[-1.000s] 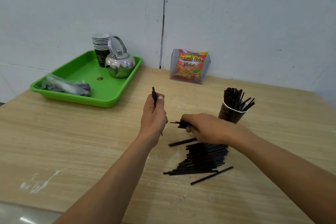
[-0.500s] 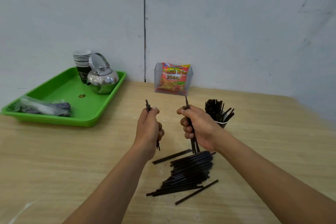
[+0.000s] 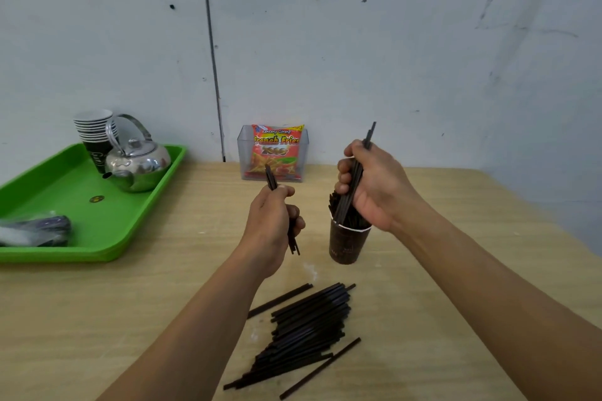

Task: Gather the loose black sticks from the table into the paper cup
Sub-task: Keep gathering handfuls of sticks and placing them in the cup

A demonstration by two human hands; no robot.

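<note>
A dark paper cup (image 3: 348, 242) stands upright on the wooden table, with several black sticks standing in it. My right hand (image 3: 374, 185) is right above the cup and grips a small bundle of black sticks (image 3: 355, 177), whose lower ends reach into the cup's mouth. To the cup's left my left hand (image 3: 273, 221) holds a few black sticks (image 3: 271, 176) upright in its fist. A pile of loose black sticks (image 3: 306, 332) lies on the table in front of the cup, between my forearms.
A green tray (image 3: 81, 238) at the left carries a steel kettle (image 3: 136, 164), a stack of paper cups (image 3: 94, 133) and a plastic bag (image 3: 35, 231). A clear holder with a snack packet (image 3: 275, 153) stands at the wall.
My right hand has carried its bundle of sticks to the right and up, over the cup, and their ends now enter it. My left hand keeps its sticks.
</note>
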